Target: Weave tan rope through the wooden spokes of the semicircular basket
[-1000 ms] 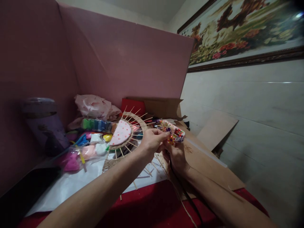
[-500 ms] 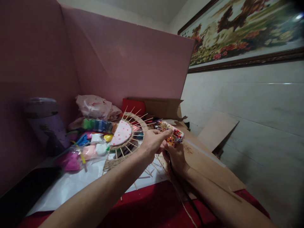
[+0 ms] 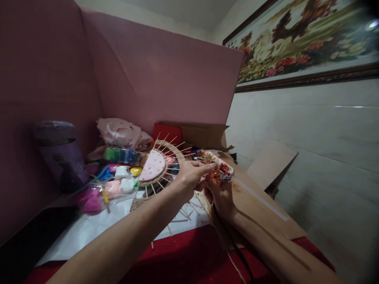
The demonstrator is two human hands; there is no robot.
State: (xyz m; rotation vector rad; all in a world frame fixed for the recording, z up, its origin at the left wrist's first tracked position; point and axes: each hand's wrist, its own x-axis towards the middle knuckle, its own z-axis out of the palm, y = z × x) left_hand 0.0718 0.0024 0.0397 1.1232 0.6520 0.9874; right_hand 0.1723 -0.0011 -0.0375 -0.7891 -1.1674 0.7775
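Observation:
A flower-patterned glue gun [image 3: 225,172] with a small glowing orange light is held up above the table. My right hand [image 3: 222,199] is closed around its lower part, and a black cord runs down from there. My left hand [image 3: 192,173] is closed at its near side, thumb along the patterned body; its other fingertips are partly hidden. A strand of twine [image 3: 229,254] hangs below the hands. Left of them stands a woven twine piece [image 3: 142,203] with thin wooden sticks radiating from a half-round, pink-dotted panel [image 3: 152,166].
Bags of coloured clay [image 3: 127,184] and a purple container [image 3: 60,157] are at the left. Loose sticks [image 3: 186,213] lie on white paper [image 3: 79,232]. Cardboard [image 3: 260,205] covers the right side. A pink partition [image 3: 166,71] rises behind.
The glue gun and both hands have shifted slightly right in view, and the glue gun is turned a little. Both hands keep their hold.

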